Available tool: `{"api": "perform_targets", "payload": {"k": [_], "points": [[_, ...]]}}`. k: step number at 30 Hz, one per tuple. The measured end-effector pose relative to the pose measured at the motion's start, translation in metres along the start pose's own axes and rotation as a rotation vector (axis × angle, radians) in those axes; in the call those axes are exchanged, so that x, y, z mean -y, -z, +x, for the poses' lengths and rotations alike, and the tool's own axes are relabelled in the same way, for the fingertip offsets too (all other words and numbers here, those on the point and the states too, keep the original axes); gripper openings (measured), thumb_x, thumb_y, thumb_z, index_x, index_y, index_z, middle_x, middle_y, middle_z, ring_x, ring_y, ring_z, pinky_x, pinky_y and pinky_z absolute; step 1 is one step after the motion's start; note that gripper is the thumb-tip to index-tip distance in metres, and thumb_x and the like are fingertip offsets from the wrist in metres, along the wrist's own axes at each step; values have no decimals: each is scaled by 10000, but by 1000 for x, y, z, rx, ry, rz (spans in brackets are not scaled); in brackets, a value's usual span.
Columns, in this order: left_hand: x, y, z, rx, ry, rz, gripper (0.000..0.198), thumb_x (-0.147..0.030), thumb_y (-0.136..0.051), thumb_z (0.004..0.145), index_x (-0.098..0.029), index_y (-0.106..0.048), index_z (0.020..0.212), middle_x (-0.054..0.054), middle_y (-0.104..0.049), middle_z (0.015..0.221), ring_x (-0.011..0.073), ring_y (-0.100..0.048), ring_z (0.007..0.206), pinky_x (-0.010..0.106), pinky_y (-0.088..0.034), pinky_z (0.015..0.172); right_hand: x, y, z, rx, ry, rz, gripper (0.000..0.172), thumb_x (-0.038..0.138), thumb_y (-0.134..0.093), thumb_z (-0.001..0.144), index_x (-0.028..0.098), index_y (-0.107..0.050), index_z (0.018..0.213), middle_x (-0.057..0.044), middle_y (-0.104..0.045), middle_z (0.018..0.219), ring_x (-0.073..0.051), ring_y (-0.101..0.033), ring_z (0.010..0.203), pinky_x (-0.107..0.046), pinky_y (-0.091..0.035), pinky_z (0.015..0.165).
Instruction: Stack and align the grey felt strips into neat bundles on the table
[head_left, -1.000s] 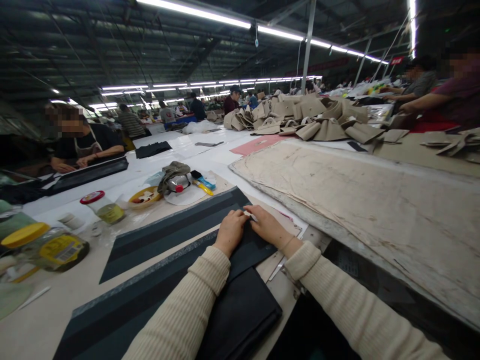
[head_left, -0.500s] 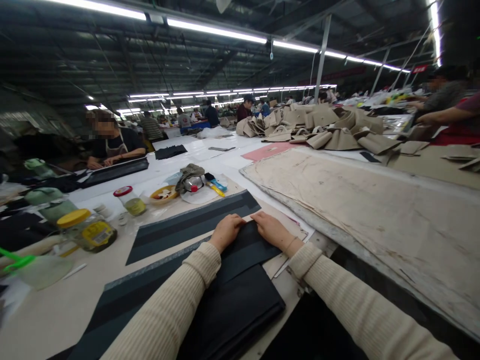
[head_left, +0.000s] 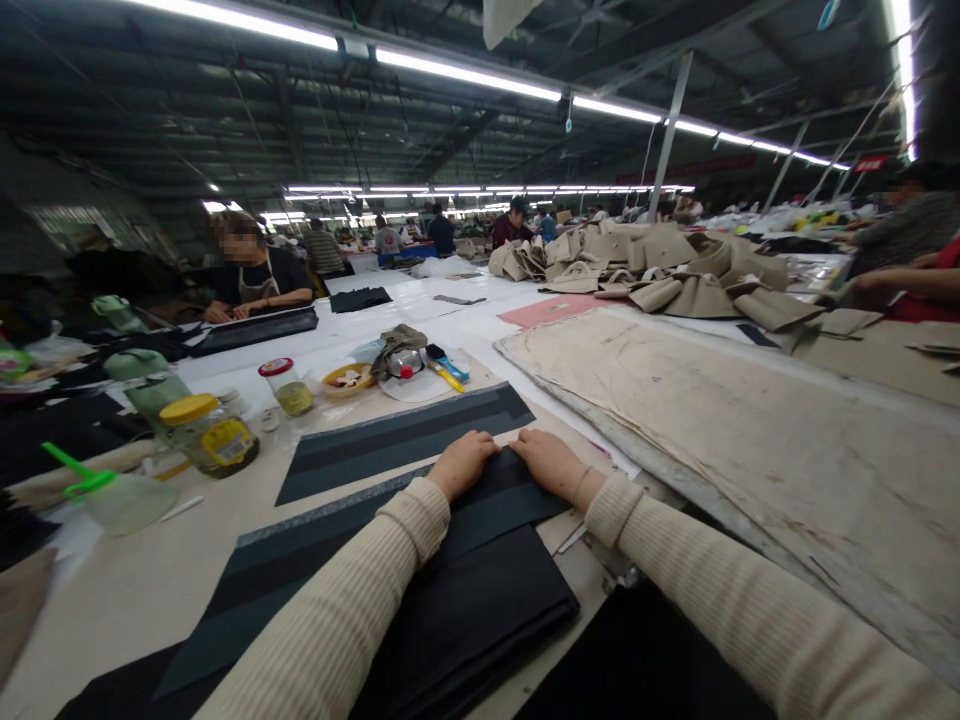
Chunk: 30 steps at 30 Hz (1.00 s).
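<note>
A long dark green panel with a black strip [head_left: 495,512] lies across a stack of folded black material [head_left: 480,610]. At its far edge, my left hand [head_left: 465,467] has its fingers closed on the panel, thumb side inward. Close beside it, my right hand [head_left: 553,466] pinches the same edge; the fingertips of both hands nearly meet. The panel stretches to the lower left, partly hidden under my left forearm. Beyond it lies a second similar dark green panel [head_left: 405,440], flat on the table and untouched.
Left on the table stand a yellow-lidded jar [head_left: 214,440], a red-lidded jar [head_left: 286,388] and a green-nozzled bottle [head_left: 124,500]. Brushes [head_left: 448,368] lie beyond the panels. A cloth-covered board [head_left: 735,410] fills the right; beige pieces [head_left: 645,260] are heaped behind. A co-worker [head_left: 255,270] works far left.
The camera view has swung slightly left, so the surroundings appear further right. Both hands stay at the panel's far edge, with little visible movement.
</note>
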<state>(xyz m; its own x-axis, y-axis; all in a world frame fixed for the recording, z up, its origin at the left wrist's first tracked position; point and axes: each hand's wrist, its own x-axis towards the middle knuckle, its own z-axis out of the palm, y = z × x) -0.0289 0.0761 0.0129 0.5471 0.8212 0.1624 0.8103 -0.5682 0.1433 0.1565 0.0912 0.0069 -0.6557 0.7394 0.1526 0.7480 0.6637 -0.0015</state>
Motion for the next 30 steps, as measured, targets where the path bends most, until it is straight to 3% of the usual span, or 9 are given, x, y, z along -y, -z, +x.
{"api": "perform_targets", "payload": {"k": [9,17,23,30], "points": [[21,2,-42,-93,135,-61,322,-121,-406,815,-229,-627,1022,36,-608,1008,152,-526,935,267,-411,859,9,8,5,33,-40,53,227,192,-445,830,103,-617,948,-142,-573,938,-219,-538,902,-302,-385,807],[11,3,-43,-76,95,-14,298,-107,-385,829,-192,-624,986,64,-595,964,169,-509,899,288,-410,844,47,8,22,10,94,88,223,115,-429,802,116,-622,914,-107,-576,904,-184,-530,891,-270,-380,817],[16,11,-46,-41,63,-18,310,-91,-395,818,-202,-625,995,60,-601,977,170,-514,901,280,-409,844,57,4,22,-2,91,-1,236,122,-403,817,106,-634,860,-128,-582,881,-206,-527,878,-282,-388,799],[34,21,-85,-74,167,-33,305,-108,-395,822,-204,-619,1006,47,-604,992,156,-528,923,254,-411,839,62,12,23,27,47,43,232,250,-461,833,107,-642,860,-147,-581,901,-231,-540,881,-304,-397,786]]}}
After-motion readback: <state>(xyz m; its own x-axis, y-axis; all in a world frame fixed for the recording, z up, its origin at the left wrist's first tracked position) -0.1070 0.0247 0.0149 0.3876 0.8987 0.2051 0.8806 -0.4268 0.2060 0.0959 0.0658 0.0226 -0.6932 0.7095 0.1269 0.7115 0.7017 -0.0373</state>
